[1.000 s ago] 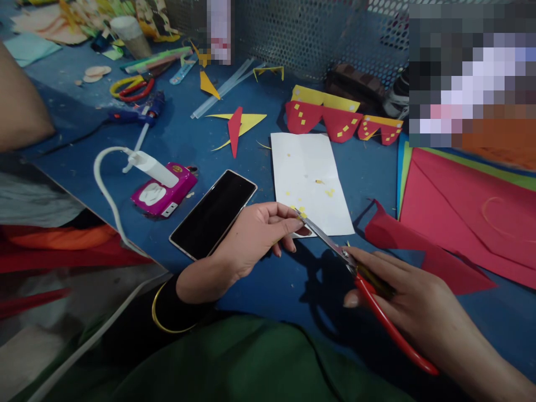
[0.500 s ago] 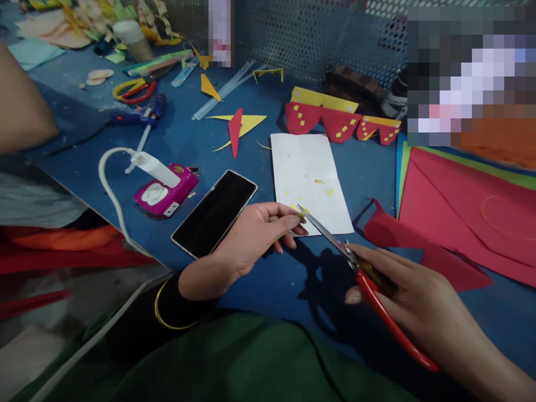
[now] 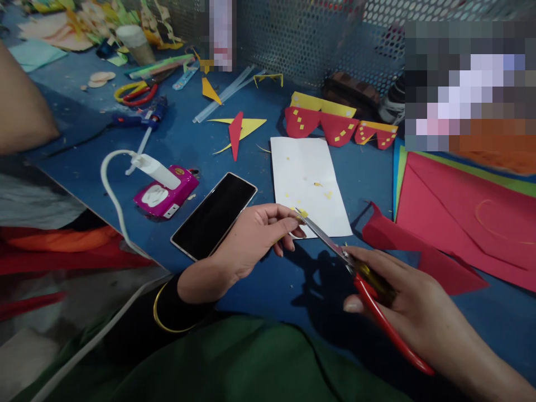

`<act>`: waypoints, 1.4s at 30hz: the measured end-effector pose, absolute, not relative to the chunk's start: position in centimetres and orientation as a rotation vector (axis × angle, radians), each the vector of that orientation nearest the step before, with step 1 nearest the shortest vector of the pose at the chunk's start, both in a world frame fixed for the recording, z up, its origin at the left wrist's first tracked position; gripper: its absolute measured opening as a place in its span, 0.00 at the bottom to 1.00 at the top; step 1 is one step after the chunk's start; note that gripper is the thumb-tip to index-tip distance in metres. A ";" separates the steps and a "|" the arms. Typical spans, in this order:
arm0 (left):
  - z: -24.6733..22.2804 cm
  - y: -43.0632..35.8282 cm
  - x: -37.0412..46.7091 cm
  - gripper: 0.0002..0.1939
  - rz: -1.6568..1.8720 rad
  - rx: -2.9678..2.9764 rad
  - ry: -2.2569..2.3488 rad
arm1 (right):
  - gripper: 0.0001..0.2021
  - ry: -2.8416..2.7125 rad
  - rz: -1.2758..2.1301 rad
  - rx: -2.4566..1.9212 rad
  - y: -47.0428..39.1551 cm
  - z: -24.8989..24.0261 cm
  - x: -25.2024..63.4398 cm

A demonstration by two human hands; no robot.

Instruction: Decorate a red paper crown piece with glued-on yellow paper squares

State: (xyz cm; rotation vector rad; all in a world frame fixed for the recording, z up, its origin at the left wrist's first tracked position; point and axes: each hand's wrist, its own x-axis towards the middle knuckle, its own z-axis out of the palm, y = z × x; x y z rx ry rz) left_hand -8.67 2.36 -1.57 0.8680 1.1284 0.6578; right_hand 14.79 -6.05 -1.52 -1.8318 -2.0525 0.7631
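Note:
My left hand [image 3: 262, 229] is closed in a pinch, thumb against forefinger, on a small strip of yellow paper that is mostly hidden by the fingers. In my right hand [image 3: 410, 301] are scissors [image 3: 329, 243] with one red and one yellow handle. Their narrow blades point at the left fingertips, and the tips lie right beside the yellow strip. Beneath the blade tips is a folded white sheet [image 3: 312, 167] with tiny yellow paper bits [image 3: 329, 195] scattered on it.
A phone [image 3: 215, 215] and a magenta power adapter [image 3: 167, 190] with a white cable lie left. Behind are red-and-yellow paper cutouts [image 3: 322, 123] and a glue gun [image 3: 146, 114]. Red paper sheets [image 3: 464, 206] are stacked right. Another person's arm [image 3: 25, 106] rests at far left.
The view has shifted slightly. Both hands and the scissors stay in nearly the same place, with the blade tips still at the left fingertips.

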 end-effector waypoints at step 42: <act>-2.2 2.5 -8.9 0.04 0.657 0.889 1.154 | 0.33 -2.074 0.694 -1.857 -6.2 -2.0 15.5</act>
